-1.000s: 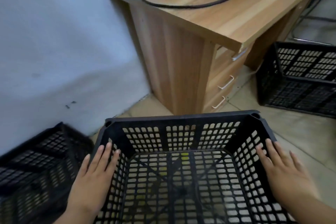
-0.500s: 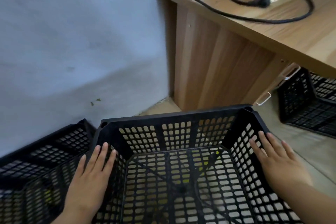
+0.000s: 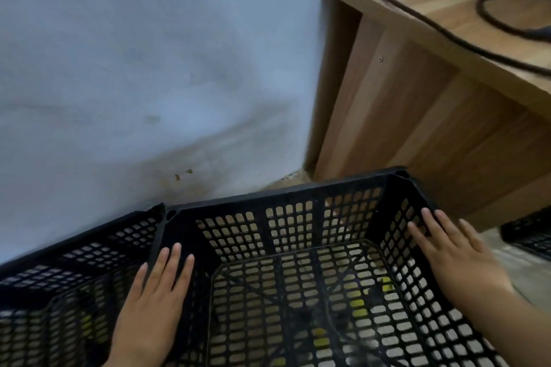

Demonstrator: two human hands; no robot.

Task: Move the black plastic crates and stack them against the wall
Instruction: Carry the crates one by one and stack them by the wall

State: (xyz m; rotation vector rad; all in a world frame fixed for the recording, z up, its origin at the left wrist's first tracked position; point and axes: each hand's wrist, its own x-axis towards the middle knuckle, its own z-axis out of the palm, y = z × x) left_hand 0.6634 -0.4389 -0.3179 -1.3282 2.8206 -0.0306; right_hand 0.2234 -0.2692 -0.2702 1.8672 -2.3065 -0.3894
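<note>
- Head view: the crate [image 3: 298,262] is carried between both palms, close to the wall [image 3: 134,68]. The left hand [image 3: 152,304] and right hand [image 3: 456,256] each press flat on a side wall's inner face, fingers straight and slightly spread, not hooked through the holes.
- Left of the left fingers, a second crate [image 3: 68,274] lies along the wall, corner touching the carried one.
- Risk: with only flat pressure, the smooth plastic could slip; its corner might catch that rim, or, beyond the right fingertips, knock the desk [image 3: 417,116].
- Rigid black lattice, tapered sides, thick rim; desk is wood-grain laminate; wall matte, scuffed.
</note>
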